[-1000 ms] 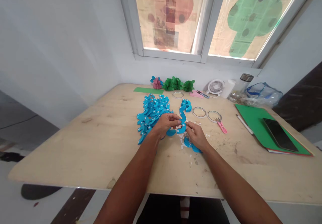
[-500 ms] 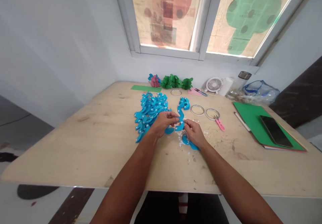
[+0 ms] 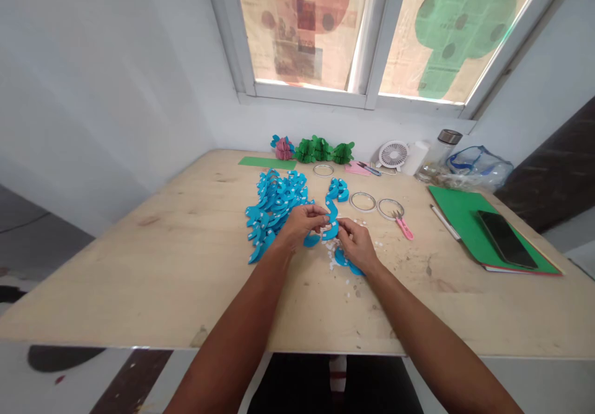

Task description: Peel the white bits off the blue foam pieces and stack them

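Note:
An S-shaped blue paper strip [image 3: 331, 228] with small white squares stands out between my hands, over the table. My left hand [image 3: 304, 222] pinches its left side between thumb and fingers. My right hand [image 3: 357, 243] is closed at its right edge, fingertips together on the paper; whether a white bit is also between them I cannot tell. Beyond, the strip runs up toward a small curled blue cluster [image 3: 338, 189]. Left of my left hand lies a heap of blue curved paper pieces [image 3: 274, 200]. Another blue piece [image 3: 346, 262] lies partly under my right hand.
White scraps [image 3: 331, 256] litter the wooden table [image 3: 186, 259]. Tape rolls [image 3: 362, 201] and pink-handled snips [image 3: 403, 225] lie to the right. A phone [image 3: 506, 238] rests on a green folder [image 3: 458, 206]. Along the wall stand green paper shapes [image 3: 320, 148], a fan [image 3: 393, 155] and a bottle [image 3: 444, 150].
The whole view has shifted slightly. Both hands keep their pinch on the blue paper strip, with only a tiny movement of the right fingertips.

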Action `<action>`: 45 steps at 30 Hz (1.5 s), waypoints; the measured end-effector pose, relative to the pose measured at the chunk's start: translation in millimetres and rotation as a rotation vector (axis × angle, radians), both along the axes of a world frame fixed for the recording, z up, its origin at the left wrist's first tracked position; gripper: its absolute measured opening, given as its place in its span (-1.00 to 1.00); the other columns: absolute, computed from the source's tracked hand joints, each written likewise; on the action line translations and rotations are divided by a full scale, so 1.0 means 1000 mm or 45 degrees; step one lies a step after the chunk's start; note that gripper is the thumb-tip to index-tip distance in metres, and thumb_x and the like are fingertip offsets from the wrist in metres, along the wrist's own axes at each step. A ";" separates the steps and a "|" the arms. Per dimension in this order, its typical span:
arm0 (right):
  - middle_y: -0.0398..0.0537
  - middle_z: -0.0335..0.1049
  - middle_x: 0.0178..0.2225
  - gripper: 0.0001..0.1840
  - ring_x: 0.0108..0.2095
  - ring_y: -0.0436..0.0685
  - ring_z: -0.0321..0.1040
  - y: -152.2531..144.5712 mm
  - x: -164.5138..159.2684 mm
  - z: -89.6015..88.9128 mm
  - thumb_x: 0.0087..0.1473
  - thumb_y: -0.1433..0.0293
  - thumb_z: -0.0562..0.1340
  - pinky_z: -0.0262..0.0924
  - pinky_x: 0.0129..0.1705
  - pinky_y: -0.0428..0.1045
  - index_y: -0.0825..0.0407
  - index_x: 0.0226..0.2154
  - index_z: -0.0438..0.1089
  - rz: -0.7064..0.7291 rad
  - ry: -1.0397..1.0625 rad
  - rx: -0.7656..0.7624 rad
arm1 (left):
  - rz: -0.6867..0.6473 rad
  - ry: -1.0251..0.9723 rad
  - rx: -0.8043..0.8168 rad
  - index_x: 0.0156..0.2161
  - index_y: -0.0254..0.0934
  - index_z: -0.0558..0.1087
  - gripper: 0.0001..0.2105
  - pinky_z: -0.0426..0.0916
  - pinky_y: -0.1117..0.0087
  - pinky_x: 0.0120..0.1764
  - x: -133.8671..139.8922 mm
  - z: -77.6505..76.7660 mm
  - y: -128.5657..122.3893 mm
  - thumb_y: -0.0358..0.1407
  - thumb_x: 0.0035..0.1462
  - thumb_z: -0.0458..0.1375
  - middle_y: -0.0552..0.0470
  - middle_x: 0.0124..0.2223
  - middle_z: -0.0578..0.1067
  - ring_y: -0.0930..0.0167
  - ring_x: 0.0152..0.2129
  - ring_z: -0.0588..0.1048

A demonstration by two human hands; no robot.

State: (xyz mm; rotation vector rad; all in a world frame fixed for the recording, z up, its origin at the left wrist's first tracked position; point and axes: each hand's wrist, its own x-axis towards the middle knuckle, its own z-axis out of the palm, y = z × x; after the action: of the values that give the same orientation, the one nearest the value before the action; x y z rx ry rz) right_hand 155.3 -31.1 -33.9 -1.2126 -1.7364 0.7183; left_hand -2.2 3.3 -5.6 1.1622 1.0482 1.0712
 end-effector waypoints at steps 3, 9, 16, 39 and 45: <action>-0.08 0.43 -0.44 -0.72 -0.40 0.09 0.34 0.000 0.000 0.000 0.05 0.38 0.05 0.20 -0.32 -0.05 0.05 -0.24 0.42 -0.019 -0.006 0.007 | 0.028 -0.015 0.005 -0.49 -0.33 0.47 -0.81 0.20 0.50 -0.59 0.003 0.002 -0.002 -0.33 -0.33 0.28 0.09 -0.61 0.43 0.52 -0.67 0.34; -0.08 0.43 -0.46 -0.71 -0.41 0.09 0.35 0.000 0.000 -0.001 0.04 0.39 0.06 0.20 -0.33 -0.05 0.05 -0.22 0.42 -0.026 0.005 0.010 | 0.060 -0.019 -0.015 -0.48 -0.34 0.46 -0.81 0.20 0.51 -0.60 0.005 0.000 -0.003 -0.34 -0.33 0.27 0.09 -0.60 0.44 0.52 -0.68 0.34; -0.09 0.43 -0.46 -0.71 -0.42 0.08 0.34 0.000 0.000 -0.002 0.04 0.38 0.06 0.19 -0.35 -0.06 0.05 -0.23 0.43 -0.032 0.033 0.006 | 0.080 -0.023 -0.013 -0.48 -0.34 0.45 -0.81 0.21 0.51 -0.62 0.007 -0.003 -0.001 -0.35 -0.33 0.27 0.09 -0.63 0.42 0.52 -0.69 0.34; -0.16 0.33 -0.66 -0.76 -0.63 0.01 0.24 0.005 -0.006 -0.002 -0.09 0.23 0.21 0.12 -0.57 -0.10 0.09 -0.46 0.43 -0.070 0.559 -0.305 | 0.053 -0.001 0.102 -0.47 -0.35 0.42 -0.76 0.25 0.54 -0.61 0.011 -0.007 0.000 -0.29 -0.33 0.30 0.10 -0.59 0.43 0.53 -0.67 0.36; -0.17 0.33 -0.67 -0.78 -0.63 0.01 0.26 0.005 -0.006 -0.003 -0.10 0.25 0.22 0.12 -0.59 -0.11 0.09 -0.49 0.42 -0.088 0.581 -0.273 | 0.048 -0.032 0.085 -0.47 -0.34 0.42 -0.76 0.26 0.52 -0.59 0.011 -0.006 -0.002 -0.29 -0.32 0.31 0.12 -0.58 0.43 0.53 -0.66 0.36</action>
State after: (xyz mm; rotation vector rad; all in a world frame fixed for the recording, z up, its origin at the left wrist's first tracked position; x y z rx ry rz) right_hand 148.9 -26.1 -36.8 -1.1346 -1.2597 1.0673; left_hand 9.3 0.9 -11.4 1.1833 1.0251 1.1547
